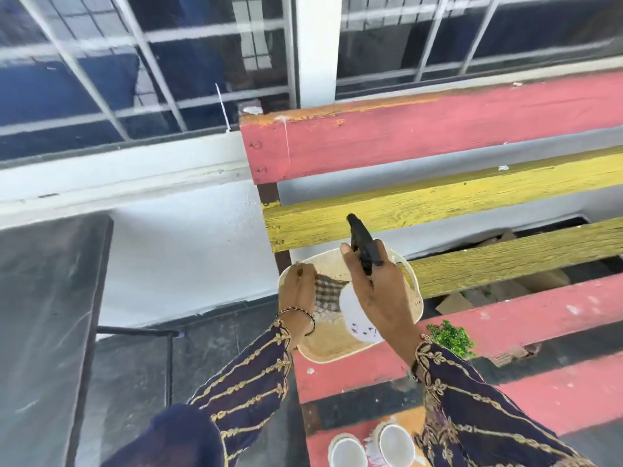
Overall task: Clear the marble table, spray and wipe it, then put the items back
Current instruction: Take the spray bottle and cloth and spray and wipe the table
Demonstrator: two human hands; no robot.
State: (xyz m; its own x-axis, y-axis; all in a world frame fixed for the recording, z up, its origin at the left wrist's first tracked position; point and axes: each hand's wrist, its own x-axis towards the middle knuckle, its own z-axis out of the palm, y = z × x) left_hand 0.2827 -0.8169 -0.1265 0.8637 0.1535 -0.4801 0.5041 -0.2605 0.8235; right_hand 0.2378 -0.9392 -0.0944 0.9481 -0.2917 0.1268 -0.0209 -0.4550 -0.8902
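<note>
A cream basket (325,348) rests on the left end of the slatted bench. My right hand (379,291) is closed around the neck of a white spray bottle (357,320) with a black trigger head (362,244), held over the basket. My left hand (298,293) reaches into the basket's left side, fingers pinched on a checked cloth (330,289) that lies inside. The dark marble table (43,315) stands to the left, apart from both hands; the part in view is bare.
The bench (438,136) has red and yellow slats with gaps between them. Two white cups (347,451) (396,444) and a small green plant (451,337) sit on its seat near me. A white wall and barred windows lie behind.
</note>
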